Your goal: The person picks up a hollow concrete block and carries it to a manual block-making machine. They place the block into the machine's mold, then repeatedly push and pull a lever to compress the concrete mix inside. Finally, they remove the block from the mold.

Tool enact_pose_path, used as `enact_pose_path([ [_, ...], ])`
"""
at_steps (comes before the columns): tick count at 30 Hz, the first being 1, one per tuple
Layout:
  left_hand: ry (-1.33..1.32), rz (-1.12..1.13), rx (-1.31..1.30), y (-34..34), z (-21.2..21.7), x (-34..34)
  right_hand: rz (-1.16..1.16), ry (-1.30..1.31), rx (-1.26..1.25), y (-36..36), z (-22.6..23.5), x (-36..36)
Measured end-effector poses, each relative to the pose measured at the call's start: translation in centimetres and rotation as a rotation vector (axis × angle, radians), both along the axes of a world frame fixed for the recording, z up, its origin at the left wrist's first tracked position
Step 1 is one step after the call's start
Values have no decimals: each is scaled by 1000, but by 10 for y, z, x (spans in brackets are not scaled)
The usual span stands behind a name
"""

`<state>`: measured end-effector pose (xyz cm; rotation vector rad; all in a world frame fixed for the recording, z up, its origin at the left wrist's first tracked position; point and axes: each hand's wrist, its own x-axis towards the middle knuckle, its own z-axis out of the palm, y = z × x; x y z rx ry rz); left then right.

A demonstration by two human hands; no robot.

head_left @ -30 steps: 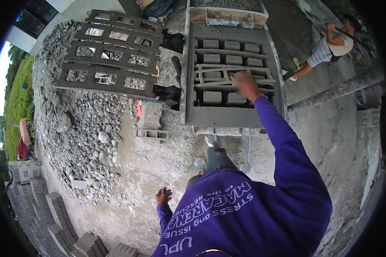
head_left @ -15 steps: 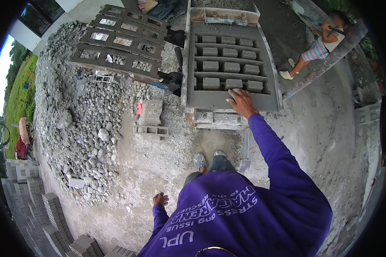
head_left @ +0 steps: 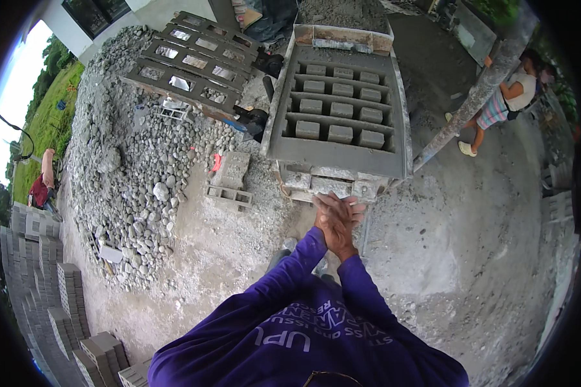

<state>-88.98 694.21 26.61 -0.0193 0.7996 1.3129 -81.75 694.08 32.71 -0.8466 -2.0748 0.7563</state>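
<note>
Gray, gritty ground point(head_left: 426, 271) spreads out wide, with green grass point(head_left: 61, 132) far off on the left. Next to the grass, a big heap of stones point(head_left: 148, 187) covers much of that side. Stacks of gray blocks point(head_left: 68, 309) fill the bottom left corner. One flat gray frame with square holes point(head_left: 197, 60) sits to the left of the block mold point(head_left: 336, 160). Below that frame, a small red scrap point(head_left: 215, 162) lies by a rough gray chunk point(head_left: 234, 170). Gray mix point(head_left: 342, 14) is piled up behind the mold. On the right, a long, rough pole point(head_left: 478, 97) slants up and hides part of another person point(head_left: 514, 90).

The mold is straight ahead of the two hands, just past their fingertips. A stony ledge point(head_left: 332, 187) at its near end sits in between, and I can't tell if the fingers touch it. The left hand point(head_left: 326, 213) and right hand point(head_left: 342, 240) are pressed together, and the grip looks loose, with fingers stretched out.

The mold looks like a big gray tray, smooth at the front. Twelve chunky gray lumps point(head_left: 308, 129) stand inside in four rows of three, with dark gaps around them.
</note>
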Motion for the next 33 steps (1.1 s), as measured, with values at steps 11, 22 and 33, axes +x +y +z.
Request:
enact_pose_path([
  [11,1661,-192,1169,110,102,54,-67,1409,-1050,97,44,96],
  [22,2366,110,581,453,75,-182,-1029,-304,-153,242,-35,103],
  [33,2230,-772,244,655,98,-187,-1107,-484,-544,272,-21,98],
])
